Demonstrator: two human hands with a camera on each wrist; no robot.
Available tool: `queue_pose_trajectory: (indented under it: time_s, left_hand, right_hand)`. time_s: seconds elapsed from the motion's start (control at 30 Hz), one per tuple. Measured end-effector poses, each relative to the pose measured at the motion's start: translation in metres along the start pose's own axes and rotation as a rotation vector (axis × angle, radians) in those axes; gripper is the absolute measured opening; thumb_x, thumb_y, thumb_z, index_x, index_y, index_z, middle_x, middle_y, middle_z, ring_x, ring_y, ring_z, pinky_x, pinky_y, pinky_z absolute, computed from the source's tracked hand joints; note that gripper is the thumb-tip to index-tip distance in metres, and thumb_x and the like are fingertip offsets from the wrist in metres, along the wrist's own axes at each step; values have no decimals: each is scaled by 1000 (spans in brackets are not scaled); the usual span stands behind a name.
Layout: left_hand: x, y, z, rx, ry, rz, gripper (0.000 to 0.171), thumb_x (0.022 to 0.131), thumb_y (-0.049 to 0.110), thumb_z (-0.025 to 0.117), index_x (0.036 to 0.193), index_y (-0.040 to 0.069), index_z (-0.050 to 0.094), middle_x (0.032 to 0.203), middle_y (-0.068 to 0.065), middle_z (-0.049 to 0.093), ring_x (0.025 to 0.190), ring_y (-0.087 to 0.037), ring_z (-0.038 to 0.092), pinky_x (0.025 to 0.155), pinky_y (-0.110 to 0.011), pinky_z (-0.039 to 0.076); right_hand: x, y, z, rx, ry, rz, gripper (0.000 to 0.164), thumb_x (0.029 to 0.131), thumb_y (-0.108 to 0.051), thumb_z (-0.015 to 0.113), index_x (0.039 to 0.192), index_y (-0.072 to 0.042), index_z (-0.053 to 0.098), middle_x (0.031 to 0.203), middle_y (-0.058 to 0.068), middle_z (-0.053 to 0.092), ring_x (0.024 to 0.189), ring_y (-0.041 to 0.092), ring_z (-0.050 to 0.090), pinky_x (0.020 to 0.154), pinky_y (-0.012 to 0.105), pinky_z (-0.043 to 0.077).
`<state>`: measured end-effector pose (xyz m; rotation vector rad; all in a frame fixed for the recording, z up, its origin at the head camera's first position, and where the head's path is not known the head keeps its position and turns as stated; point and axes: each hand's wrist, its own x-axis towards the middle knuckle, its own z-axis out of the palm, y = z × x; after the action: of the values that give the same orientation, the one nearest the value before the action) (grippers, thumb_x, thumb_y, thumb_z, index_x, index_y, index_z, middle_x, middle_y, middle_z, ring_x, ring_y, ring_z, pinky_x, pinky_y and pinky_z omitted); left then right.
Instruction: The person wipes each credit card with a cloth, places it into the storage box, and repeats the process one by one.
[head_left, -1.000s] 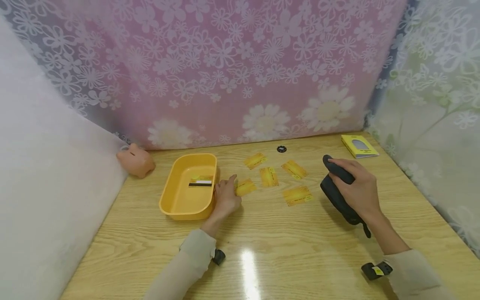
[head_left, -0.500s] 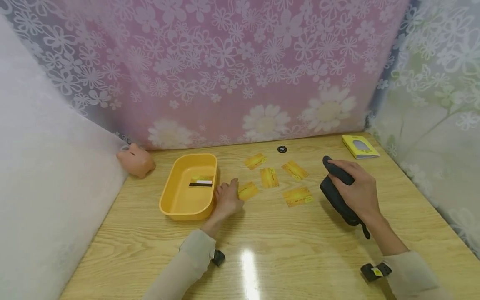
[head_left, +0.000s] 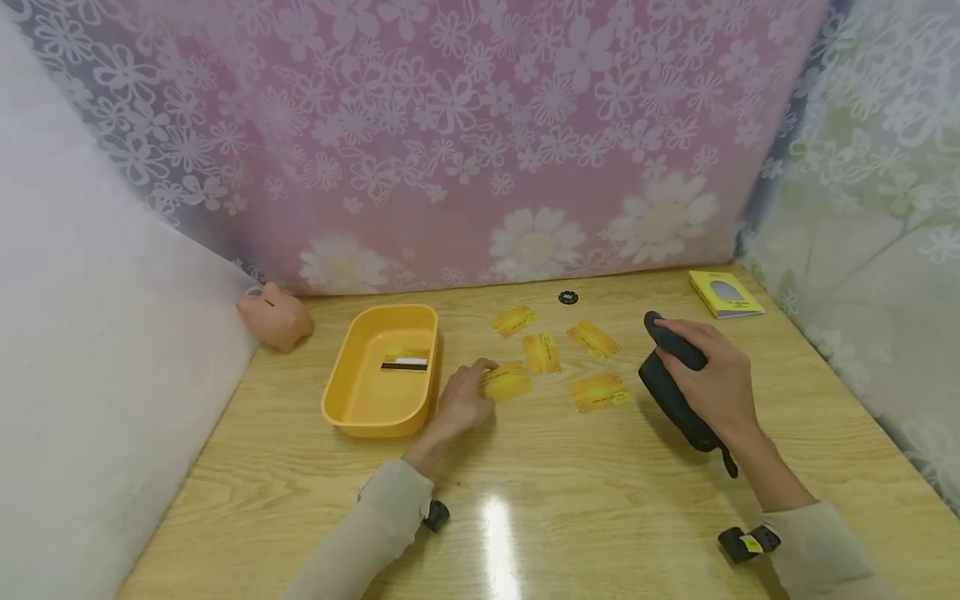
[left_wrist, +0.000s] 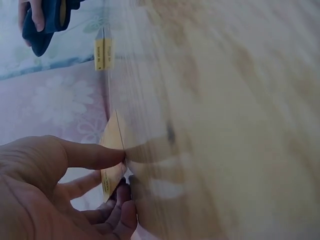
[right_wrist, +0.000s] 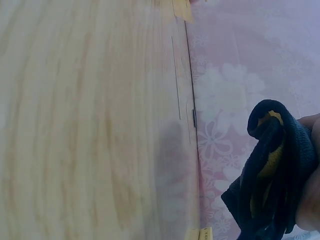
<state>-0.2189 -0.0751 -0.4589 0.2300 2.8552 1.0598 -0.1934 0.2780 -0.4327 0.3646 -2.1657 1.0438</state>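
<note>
My left hand (head_left: 467, 396), right of the yellow tray (head_left: 352, 429), pinches the near-left end of a yellow card (head_left: 508, 382) between thumb and fingers. In the left wrist view, the pinched card (left_wrist: 113, 137) stands tilted close at the tabletop. Raised at the right, my right hand (head_left: 716, 375) grips a dark pouch (head_left: 671, 400) with a strap hanging from its lower end. Its mouth gapes, and the right wrist view shows a yellowish lining inside the pouch (right_wrist: 272, 165). Several more yellow cards, including one card (head_left: 597, 392), lie on the table between my hands.
One card (head_left: 405, 360) with a black stripe lies in the tray. A pink piggy bank (head_left: 276, 318) stands at the back left. Behind the cards is a black poker chip (head_left: 568, 297). A yellow booklet (head_left: 725, 294) lies at the back right, before the flowered cloth (head_left: 450, 167).
My left hand has moved a little right, away from the tray, and the pinched card has shifted right with it. The right hand keeps the pouch in nearly the same place.
</note>
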Motion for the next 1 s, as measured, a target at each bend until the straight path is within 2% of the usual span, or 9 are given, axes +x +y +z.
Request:
queue_pose_trajectory:
  time_s: [0.1,0.27,0.33,0.43,0.5,0.57,0.77,0.87,1.0]
  left_hand:
    - [0,2,-1,20,-18,16,69,80,-8,64,144,19,60,121,-14,61,97,-25,52,82,-38,45]
    - [1,6,-6,14,3,86,65,82,-11,67,141,18,64,124,-14,66,95,-24,54,81,-37,45]
    - [1,6,-7,-80,-27,93,61,87,-11,68,141,17,64,122,-18,67,91,-24,62,77,-36,52]
    - [0,4,-8,-316,-107,60,57,94,-10,66,144,15,62,124,-25,60,85,-26,73,72,-37,63]
    - [-2,2,-10,-497,-151,19,56,97,-11,64,147,12,59,124,-26,53,82,-33,77,72,-41,66]
    - [-3,2,-12,-613,-163,14,55,98,-10,62,149,11,57,127,-24,47,85,-36,77,78,-45,65]
    - [-9,10,-22,-812,-129,86,52,99,-6,64,148,11,57,127,-24,45,93,-43,75,92,-55,60]
    - [-14,16,-29,-903,-115,109,50,99,-5,66,145,12,58,124,-23,48,95,-45,75,92,-54,60]
    - [-20,24,-37,-964,-90,110,49,97,-2,70,143,11,61,116,-15,54,91,-38,77,84,-51,64]
  right_hand:
    - [1,-2,1,15,1,-6,51,83,9,82,127,-17,77,124,11,72,116,-15,55,94,2,41]
    - [2,-5,3,19,-8,-8,50,83,8,82,127,-16,77,124,11,72,116,-15,54,95,2,42]
    - [1,-6,4,17,-9,-8,50,83,8,82,127,-16,77,124,11,72,117,-14,54,95,2,41]
    - [0,-8,6,23,-12,-8,51,83,8,82,127,-17,77,124,10,72,117,-13,54,95,2,41]
    - [-1,-9,9,31,-27,-7,51,83,7,82,127,-18,77,125,9,72,118,-12,55,96,3,41]
    - [-2,-11,13,40,-43,-8,50,84,6,83,128,-17,77,125,9,72,118,-11,55,97,3,41]
    - [-5,-17,22,38,-71,-13,51,83,6,84,128,-17,76,124,7,72,119,-11,54,100,4,41]
    - [-4,-22,24,47,-70,-25,51,83,6,84,128,-17,77,124,7,73,119,-7,57,99,4,41]
    - [-2,-31,28,65,-67,-49,50,83,6,84,128,-16,77,124,8,73,118,5,62,100,6,42]
